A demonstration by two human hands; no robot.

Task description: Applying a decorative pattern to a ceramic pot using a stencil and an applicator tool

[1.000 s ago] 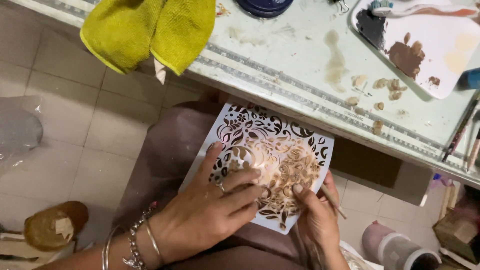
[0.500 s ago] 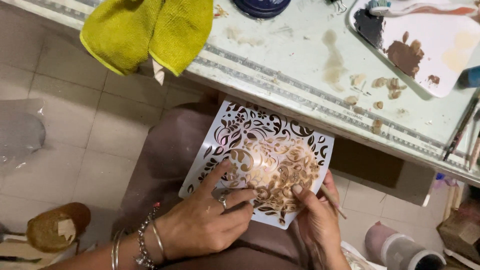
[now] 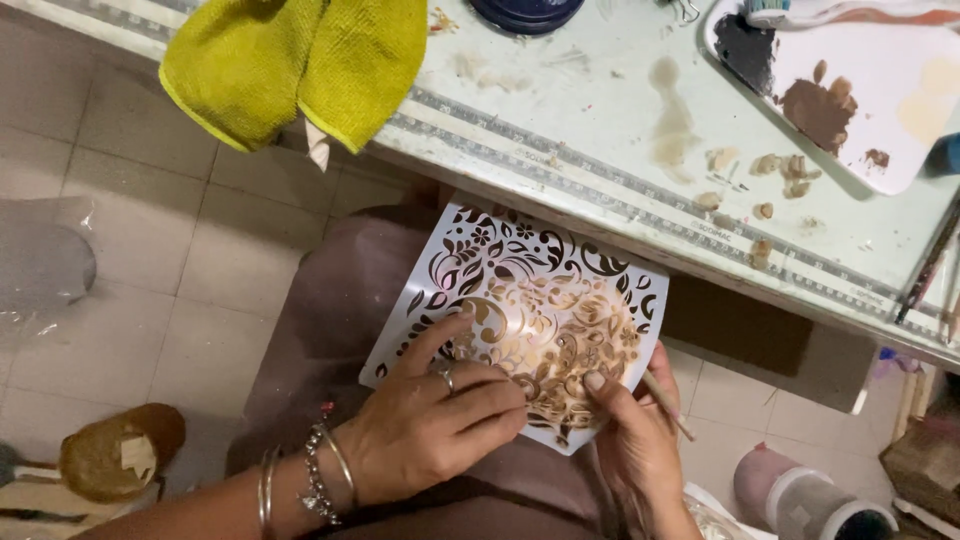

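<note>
Tiled floor [image 3: 130, 300] fills the left side, seen from above, with a pale, paint-smeared surface [image 3: 600, 120] running across the top and right. At far left on the floor lies a brown, rounded object [image 3: 120, 450]. A yellow-green cloth [image 3: 290, 65] hangs over the near edge of the surface.

Lower centre, the left hand [image 3: 430, 430], with bracelets at the wrist and a ring on one finger, presses flat on a white cut-out stencil [image 3: 520, 310] with a floral pattern, smeared gold-brown in its middle. The stencil rests on the person's lap, just below the edge of the surface. The left fingers [image 3: 490, 400] are spread and extended on the sheet, not curled around anything.

To the right, the right hand [image 3: 640, 440] sits at the stencil's lower right edge. Its fingers are closed around a thin wooden stick [image 3: 665, 405], with a fingertip touching the stencil.

At upper right a white palette [image 3: 900, 90] with brown and black paint lies on the surface.

Compared with half a second earlier, both hands and the stencil keep nearly the same places; the left fingers have shifted only slightly on the sheet.
</note>
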